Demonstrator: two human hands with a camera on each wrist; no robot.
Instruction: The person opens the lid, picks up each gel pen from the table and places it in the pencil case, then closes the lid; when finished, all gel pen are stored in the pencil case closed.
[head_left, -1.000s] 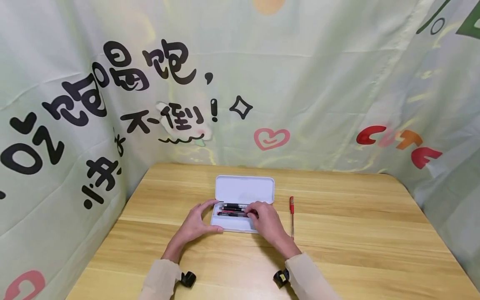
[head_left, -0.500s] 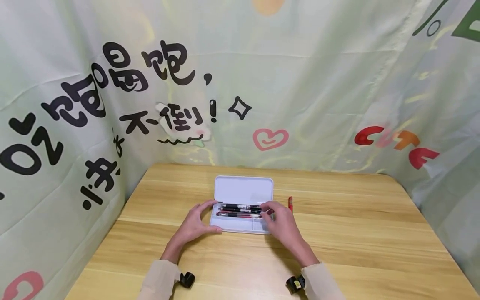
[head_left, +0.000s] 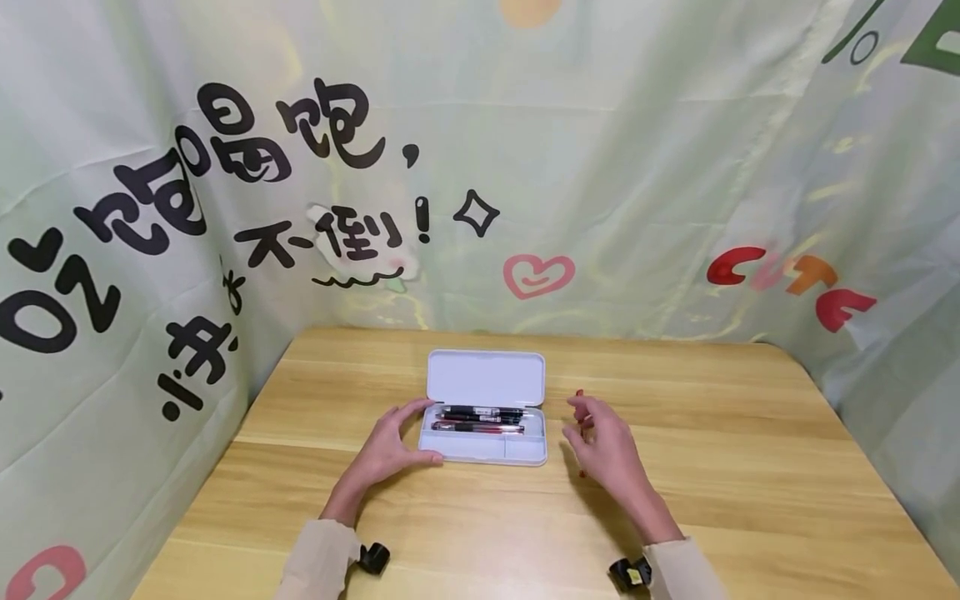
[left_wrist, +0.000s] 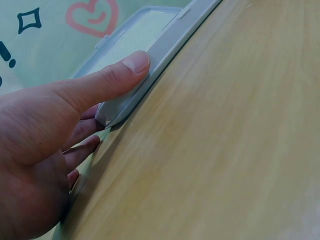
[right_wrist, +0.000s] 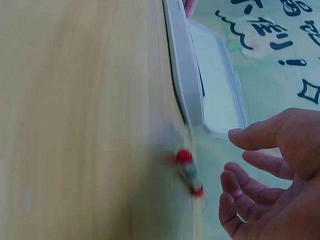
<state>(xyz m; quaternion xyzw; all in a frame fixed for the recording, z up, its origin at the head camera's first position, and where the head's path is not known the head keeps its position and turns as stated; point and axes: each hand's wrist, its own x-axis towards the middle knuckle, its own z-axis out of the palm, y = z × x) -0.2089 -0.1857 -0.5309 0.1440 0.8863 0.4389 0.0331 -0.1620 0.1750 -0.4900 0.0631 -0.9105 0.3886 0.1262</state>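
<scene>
A white pencil case [head_left: 487, 379] lies with its lid raised, and several pens [head_left: 477, 428] rest in its rear compartment. My left hand [head_left: 386, 448] holds the case's left end, thumb along the front wall and fingers at the back corner. In the left wrist view, the thumb [left_wrist: 120, 75] lies on the case's side. Just right of the case, my right hand [head_left: 606, 443] hovers over a red pen [right_wrist: 189, 173] with thumb and fingers apart and nothing between them. The head view shows only the pen's two ends; the hand hides its middle.
The wooden table [head_left: 720, 467] carries the case and the red pen. Behind its far edge hangs a printed curtain [head_left: 637, 192]. A small black device [head_left: 630, 573] sits at my right wrist, another [head_left: 373, 558] at my left.
My right hand has left the pens in the case and moved right, over the red pen on the table. My left hand has stayed on the case.
</scene>
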